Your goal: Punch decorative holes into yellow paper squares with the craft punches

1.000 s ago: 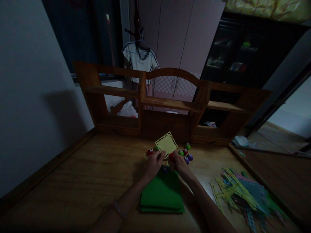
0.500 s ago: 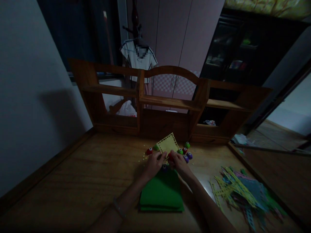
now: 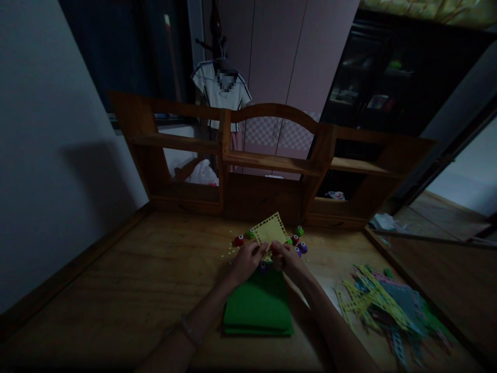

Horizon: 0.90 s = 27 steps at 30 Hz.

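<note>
A sheet of yellow paper (image 3: 271, 229) with shaped holes punched along its edges is tilted up over the desk. My left hand (image 3: 248, 260) pinches its lower corner, fingers closed. My right hand (image 3: 286, 256) is closed around a small red craft punch (image 3: 274, 249) at the paper's lower edge; the fingers hide most of the punch. Around the hands stand more craft punches: a red one (image 3: 238, 240) and a green one (image 3: 250, 234) to the left, a purple one (image 3: 263, 267) below, and several to the right, including a purple one (image 3: 303, 247). Small yellow paper bits (image 3: 230, 250) lie scattered at the left.
A green folded stack (image 3: 258, 305) lies between my forearms. To the right is a heap of punched paper strips (image 3: 382, 300) in several colours. A wooden shelf unit (image 3: 272, 163) rises along the desk's back edge, with a wall (image 3: 77, 181) at the left.
The yellow paper has shifted slightly to the right. My right hand has turned a little around the red punch, and both hands keep their hold.
</note>
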### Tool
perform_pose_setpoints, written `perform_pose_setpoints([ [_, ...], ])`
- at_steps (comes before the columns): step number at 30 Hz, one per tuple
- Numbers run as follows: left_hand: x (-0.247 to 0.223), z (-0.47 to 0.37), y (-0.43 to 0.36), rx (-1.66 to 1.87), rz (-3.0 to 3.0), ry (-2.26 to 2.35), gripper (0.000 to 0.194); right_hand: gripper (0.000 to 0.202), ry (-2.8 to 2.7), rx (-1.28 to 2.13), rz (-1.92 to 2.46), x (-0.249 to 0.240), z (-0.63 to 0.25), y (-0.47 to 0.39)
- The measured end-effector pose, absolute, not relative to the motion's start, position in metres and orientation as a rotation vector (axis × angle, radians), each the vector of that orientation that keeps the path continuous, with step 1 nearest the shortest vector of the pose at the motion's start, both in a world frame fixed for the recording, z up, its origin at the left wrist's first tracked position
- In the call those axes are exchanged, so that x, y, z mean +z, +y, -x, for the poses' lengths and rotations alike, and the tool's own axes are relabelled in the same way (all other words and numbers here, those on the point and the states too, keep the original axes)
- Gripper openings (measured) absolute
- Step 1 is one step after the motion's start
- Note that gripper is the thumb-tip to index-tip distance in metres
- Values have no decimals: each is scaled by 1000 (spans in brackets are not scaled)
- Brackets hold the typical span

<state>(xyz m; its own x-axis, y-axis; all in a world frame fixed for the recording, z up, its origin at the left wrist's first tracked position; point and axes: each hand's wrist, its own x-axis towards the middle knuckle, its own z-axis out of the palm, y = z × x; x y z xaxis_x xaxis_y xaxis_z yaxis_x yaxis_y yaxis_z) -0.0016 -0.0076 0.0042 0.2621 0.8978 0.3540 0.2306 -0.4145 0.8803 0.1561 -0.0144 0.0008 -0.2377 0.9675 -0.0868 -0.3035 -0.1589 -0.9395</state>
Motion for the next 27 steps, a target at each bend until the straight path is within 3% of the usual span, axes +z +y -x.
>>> perform_pose_setpoints([
  [27, 13, 6, -8, 1124, -1886, 1021, 36, 51, -1175, 1400, 1010, 9, -144, -26],
])
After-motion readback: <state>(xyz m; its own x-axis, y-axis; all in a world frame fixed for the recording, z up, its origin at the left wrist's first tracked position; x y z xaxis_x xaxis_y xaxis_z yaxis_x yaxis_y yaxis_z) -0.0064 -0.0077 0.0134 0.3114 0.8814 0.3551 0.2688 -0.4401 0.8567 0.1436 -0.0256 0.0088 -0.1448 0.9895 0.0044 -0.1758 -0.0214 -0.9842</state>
